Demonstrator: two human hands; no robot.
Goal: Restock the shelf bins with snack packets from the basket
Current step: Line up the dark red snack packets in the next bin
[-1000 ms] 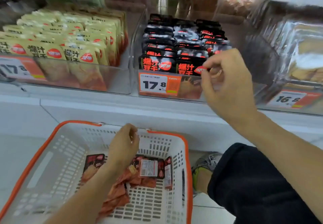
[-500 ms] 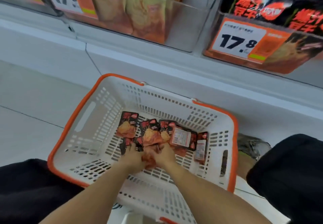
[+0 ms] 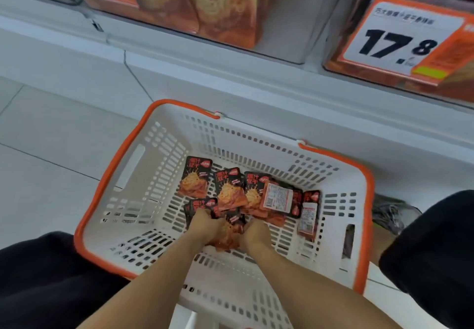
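A white basket point(image 3: 133, 200) with an orange rim sits on the floor below the shelf; everything here is placed relative to it. To its upper left, a clear shelf bin point(image 3: 295, 21) holds yellow packets. Inside the basket, black-and-red snack packets point(image 3: 228, 190) lie scattered toward the far right wall. At their near edge the left hand point(image 3: 205, 223) and right hand point(image 3: 256, 233) meet, each grip curled around a small bunch of packets. A second ago the right hand was up at the black-packet bin point(image 3: 359, 28), above the basket's right; it has now come down to join the left. That suggests another handful is being gathered, with several packets left to shelve. An orange 17.8 price tag point(image 3: 400, 44) fronts that bin.
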